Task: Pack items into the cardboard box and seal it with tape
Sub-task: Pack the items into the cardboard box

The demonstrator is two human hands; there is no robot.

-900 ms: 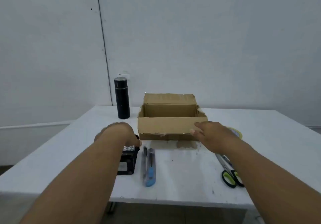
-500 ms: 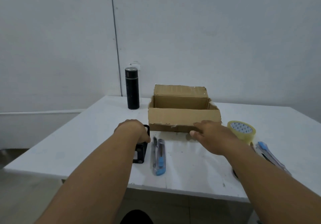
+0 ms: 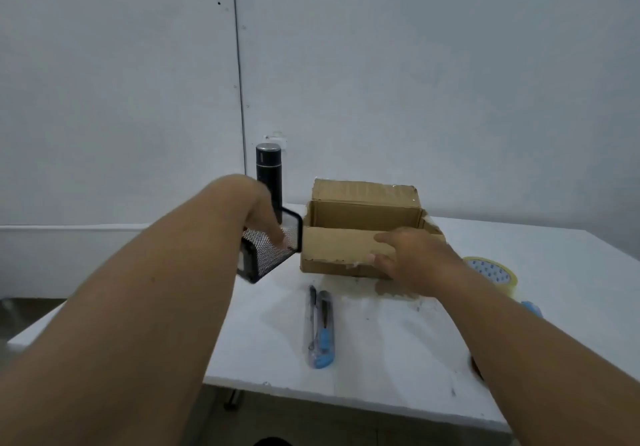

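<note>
An open cardboard box (image 3: pixel 339 250) sits on the white table (image 3: pixel 388 348), its flaps up. My left hand (image 3: pixel 263 213) grips a black mesh holder (image 3: pixel 266 255), lifted and tilted in the air just left of the box. My right hand (image 3: pixel 405 255) rests on the box's near flap, thumb on top and fingers at the flap's torn lower edge. A roll of clear tape (image 3: pixel 495 272) lies to the right of the box, partly behind my right forearm.
A black flask (image 3: pixel 269 175) stands behind the mesh holder near the wall. A pen (image 3: pixel 311 321) and a blue utility knife (image 3: pixel 325 334) lie in front of the box. A blue object (image 3: pixel 531 308) peeks out behind my right arm.
My left hand has lifted the mesh holder off the table and carried it up toward the box's left side. My right hand stays on the front flap. The camera view shifted.
</note>
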